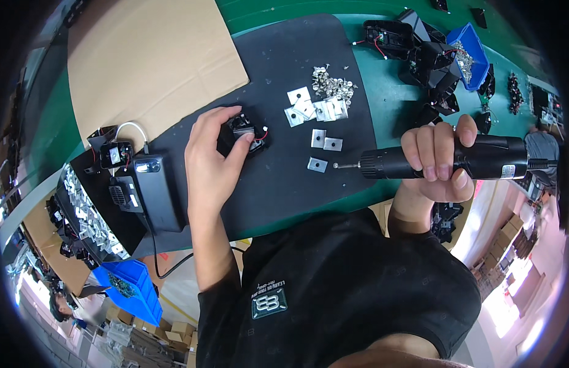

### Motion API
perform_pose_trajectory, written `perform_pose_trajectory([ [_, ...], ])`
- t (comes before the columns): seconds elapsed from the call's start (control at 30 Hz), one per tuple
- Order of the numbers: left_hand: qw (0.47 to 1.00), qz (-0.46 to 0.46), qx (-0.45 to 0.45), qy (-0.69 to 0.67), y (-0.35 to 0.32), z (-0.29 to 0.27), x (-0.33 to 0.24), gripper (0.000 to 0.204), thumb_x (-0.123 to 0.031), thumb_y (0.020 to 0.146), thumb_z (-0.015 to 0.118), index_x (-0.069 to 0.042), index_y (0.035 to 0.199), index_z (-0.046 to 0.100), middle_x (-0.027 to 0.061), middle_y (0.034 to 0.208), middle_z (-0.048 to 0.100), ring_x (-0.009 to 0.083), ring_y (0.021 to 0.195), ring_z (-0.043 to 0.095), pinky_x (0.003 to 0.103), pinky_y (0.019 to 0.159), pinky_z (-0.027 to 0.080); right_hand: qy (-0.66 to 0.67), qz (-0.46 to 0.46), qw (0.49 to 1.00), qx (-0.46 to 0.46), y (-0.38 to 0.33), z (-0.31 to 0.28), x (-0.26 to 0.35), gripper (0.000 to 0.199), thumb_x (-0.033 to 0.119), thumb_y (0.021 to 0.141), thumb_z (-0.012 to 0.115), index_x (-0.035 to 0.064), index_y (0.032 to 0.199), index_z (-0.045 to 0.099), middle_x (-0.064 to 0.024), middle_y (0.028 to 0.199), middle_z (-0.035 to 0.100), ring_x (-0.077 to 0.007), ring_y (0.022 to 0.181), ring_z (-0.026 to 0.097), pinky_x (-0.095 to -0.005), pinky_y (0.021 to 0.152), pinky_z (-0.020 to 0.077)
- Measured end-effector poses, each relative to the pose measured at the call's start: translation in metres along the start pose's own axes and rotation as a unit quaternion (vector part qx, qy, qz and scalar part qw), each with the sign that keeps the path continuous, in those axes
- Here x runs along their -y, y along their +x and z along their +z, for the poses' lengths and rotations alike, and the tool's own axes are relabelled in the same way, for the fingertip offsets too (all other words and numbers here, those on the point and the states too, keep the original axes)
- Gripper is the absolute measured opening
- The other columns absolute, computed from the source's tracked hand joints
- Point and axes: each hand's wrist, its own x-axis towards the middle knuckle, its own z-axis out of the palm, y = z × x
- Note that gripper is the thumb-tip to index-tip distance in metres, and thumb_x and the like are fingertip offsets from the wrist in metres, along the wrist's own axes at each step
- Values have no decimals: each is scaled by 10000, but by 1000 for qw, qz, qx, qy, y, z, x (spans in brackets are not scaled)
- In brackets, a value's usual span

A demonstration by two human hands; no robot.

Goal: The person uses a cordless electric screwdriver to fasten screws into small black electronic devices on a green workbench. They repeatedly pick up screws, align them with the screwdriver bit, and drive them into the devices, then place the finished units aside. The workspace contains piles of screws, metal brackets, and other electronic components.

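Observation:
My left hand [212, 161] is closed around a small black plastic housing [241, 124], thumb on its near side and fingers over its far side. A short red wire with a white plug pokes out of the housing to the right. In my right hand [441, 156] is a black electric screwdriver [493, 157], held level with its bit pointing left; a small screw appears to sit at the bit's tip. Between the hands lie loose metal plates [318, 138], each with a hole. Beyond them are more plates [299, 97] and a heap of screws [333, 84].
A cardboard sheet [155, 61] covers the far left. A dark phone [157, 190] lies beside a tray of metal plates [88, 214]. Black housings [388, 38] and a blue bin [479, 55] of small parts stand far right. Another blue bin [134, 288] hangs low at left.

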Motion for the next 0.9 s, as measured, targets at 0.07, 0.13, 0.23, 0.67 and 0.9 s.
perform_pose_trajectory([
  [0.07, 1000, -20, 13, -20, 1, -3, 1, 326, -30, 787, 705, -29, 1109, 656, 138, 1110, 653, 252, 1027, 639, 329, 917, 473, 3, 4, 1000, 6, 2, 5, -2, 443, 192, 839, 642, 146, 1219, 418, 35, 727, 492, -104, 641, 489, -295, 645, 421],
  [0.13, 1000, -7, 13, -19, 0, -2, 2, 308, -31, 799, 696, -32, 1105, 662, 136, 1100, 658, 248, 1027, 637, 324, 919, 470, 5, 7, 1000, 19, 4, 7, -4, 444, 193, 840, 636, 145, 1223, 417, 31, 731, 491, -105, 645, 489, -298, 649, 422],
  [0.23, 1000, 11, 4, -25, 1, 3, 4, 326, -36, 789, 700, -49, 1113, 665, 137, 1105, 657, 278, 1045, 626, 337, 919, 468, 13, 9, 1000, 5, 11, 19, -9, 406, 170, 834, 659, 142, 1176, 442, 42, 735, 511, -80, 653, 514, -273, 670, 426],
  [0.67, 968, 245, -21, -38, -37, 28, -25, 346, -180, 647, 837, -27, 939, 730, 68, 841, 682, 220, 734, 616, 323, 681, 453, 47, 10, 998, 38, 23, 38, -14, 396, 132, 856, 680, 147, 1197, 478, 37, 787, 569, -84, 726, 567, -257, 710, 449],
  [0.9, 973, 197, 32, -112, -44, 32, -16, 212, -117, 632, 839, -46, 796, 723, 42, 750, 700, 188, 664, 621, 305, 648, 455, 51, 18, 997, 52, 22, 39, -14, 396, 128, 856, 685, 149, 1194, 481, 29, 797, 587, -89, 740, 581, -259, 718, 464],
])
